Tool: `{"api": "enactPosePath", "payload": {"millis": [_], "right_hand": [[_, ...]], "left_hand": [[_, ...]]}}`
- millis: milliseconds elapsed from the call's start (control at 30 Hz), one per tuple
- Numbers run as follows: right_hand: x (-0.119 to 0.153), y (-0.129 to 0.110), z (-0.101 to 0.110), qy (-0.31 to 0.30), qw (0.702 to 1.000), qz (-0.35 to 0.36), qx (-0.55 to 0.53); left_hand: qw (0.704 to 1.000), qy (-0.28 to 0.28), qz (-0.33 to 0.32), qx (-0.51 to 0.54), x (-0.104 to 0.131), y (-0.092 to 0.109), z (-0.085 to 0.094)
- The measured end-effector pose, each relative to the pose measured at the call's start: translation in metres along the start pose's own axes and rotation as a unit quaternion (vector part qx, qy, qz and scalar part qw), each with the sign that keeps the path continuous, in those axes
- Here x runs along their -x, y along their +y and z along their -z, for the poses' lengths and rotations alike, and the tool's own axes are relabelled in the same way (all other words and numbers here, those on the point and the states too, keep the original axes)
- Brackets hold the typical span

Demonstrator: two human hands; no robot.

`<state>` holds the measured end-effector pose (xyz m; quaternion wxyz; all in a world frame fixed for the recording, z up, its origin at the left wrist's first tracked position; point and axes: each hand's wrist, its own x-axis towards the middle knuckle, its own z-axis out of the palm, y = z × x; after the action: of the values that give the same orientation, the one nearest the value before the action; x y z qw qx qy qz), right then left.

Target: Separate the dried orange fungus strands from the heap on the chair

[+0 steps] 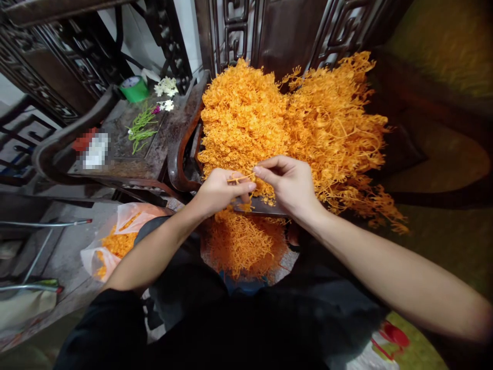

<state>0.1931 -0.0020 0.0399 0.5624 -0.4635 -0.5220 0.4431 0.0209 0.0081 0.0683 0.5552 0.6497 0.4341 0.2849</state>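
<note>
My left hand point(225, 189) is closed on a thin orange sprig point(243, 178), its fingers pointing right. The thumb and forefinger of my right hand point(290, 182) pinch the same sprig at its right end. Both hands are close together in front of a large heap of orange branching sprigs point(246, 113) on a dark wooden seat. A second, looser bunch of the sprigs point(337, 128) spreads out to the right. Below my hands, between my legs, lies a pile of thin orange stems point(246, 246). Its container is mostly hidden.
On the carved wooden chair point(115, 118) at left lie a green tape roll point(134, 89), white flowers point(166, 87) and green stems point(141, 127). A plastic bag point(125, 218) of orange pieces stands beside my left forearm. A red object point(396, 335) lies at lower right.
</note>
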Motion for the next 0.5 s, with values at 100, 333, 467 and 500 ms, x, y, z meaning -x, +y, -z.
{"api": "enactPosePath", "payload": {"millis": [100, 333, 467, 500], "right_hand": [[-0.012, -0.002, -0.006, 0.045, 0.998, 0.014, -0.032], [-0.072, -0.024, 0.054, 0.247, 0.95, 0.114, -0.152], [-0.049, -0.027, 0.043, 0.033, 0.991, 0.011, -0.128], [-0.04, -0.027, 0.034, -0.005, 0.993, 0.0, -0.116]], "left_hand": [[1.0, 0.014, 0.0, 0.027, -0.003, 0.012, 0.005], [0.998, -0.011, 0.024, 0.056, 0.01, 0.008, 0.024], [0.989, 0.085, -0.087, 0.085, 0.015, 0.01, 0.034], [0.984, 0.108, -0.108, 0.094, 0.015, 0.011, 0.035]]}}
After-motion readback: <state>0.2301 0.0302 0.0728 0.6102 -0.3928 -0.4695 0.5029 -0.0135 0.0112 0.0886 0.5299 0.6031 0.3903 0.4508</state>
